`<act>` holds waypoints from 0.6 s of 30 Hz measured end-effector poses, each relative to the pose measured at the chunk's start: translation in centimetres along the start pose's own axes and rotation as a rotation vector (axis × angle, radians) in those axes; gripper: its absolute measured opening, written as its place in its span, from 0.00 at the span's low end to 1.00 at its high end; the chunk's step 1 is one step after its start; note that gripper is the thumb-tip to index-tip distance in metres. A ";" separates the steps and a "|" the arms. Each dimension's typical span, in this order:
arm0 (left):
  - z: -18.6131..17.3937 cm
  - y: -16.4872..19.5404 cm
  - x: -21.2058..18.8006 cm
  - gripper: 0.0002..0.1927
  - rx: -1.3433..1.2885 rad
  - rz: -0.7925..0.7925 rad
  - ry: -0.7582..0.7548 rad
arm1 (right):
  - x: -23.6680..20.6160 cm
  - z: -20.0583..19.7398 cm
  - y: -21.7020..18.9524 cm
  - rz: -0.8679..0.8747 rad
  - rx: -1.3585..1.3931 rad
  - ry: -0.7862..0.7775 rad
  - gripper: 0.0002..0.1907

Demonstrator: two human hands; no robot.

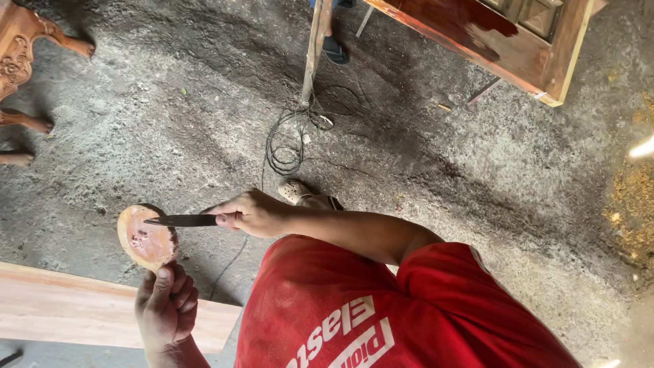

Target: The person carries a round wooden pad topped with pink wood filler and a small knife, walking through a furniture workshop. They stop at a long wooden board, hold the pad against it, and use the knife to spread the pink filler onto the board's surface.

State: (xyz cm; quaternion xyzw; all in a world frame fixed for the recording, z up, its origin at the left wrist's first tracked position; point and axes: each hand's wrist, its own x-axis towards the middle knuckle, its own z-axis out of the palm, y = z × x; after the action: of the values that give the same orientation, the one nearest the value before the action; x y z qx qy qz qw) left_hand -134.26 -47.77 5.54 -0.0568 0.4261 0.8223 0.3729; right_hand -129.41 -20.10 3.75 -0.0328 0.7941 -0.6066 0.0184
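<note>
Open dusty floor (170,123) above and to the left of the round wooden disc (146,237), with clear passage there. Blocked right of the disc by the flat blade (180,220) laid across its edge and the right hand (252,212) gripping it. Closed off just below the disc by the left hand (167,307) clasping it, and by a pale plank (75,307) lower left. Farther up and right of the disc, a coiled cable (286,146) and a thin upright post (315,48). Carved furniture legs (27,82) well up-left of the disc; a stained door panel (504,41) far up-right.
</note>
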 end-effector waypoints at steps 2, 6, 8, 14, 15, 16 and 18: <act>-0.3 -0.1 -0.5 0.06 0.006 0.002 0.027 | -0.2 -0.2 -0.1 0.076 -0.004 -0.046 0.17; -1.5 -0.2 -1.8 0.08 -0.004 0.018 0.106 | -0.7 -1.3 0.2 0.151 -0.040 -0.100 0.17; -1.9 -0.5 -2.0 0.08 -0.060 0.032 0.028 | -0.3 -1.2 0.3 -0.061 -0.016 0.000 0.15; -2.1 -1.7 -2.9 0.10 -0.023 0.057 0.112 | 1.1 1.8 0.0 -0.142 -0.062 0.005 0.15; -2.1 -1.8 -3.1 0.10 -0.047 0.069 0.099 | 1.0 2.1 0.2 -0.070 -0.076 -0.035 0.15; -2.2 -1.9 -3.5 0.09 -0.081 0.077 0.088 | 0.7 2.2 0.3 -0.125 -0.055 -0.043 0.15; -2.6 -2.0 -4.1 0.10 -0.148 0.104 0.067 | 0.3 1.9 0.6 -0.243 -0.014 -0.064 0.13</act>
State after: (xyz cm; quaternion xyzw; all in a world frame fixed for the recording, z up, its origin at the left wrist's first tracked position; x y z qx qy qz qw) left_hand -130.57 -51.31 4.34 -0.0892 0.3786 0.8675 0.3100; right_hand -129.62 -21.83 2.71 -0.1483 0.7874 -0.5975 -0.0303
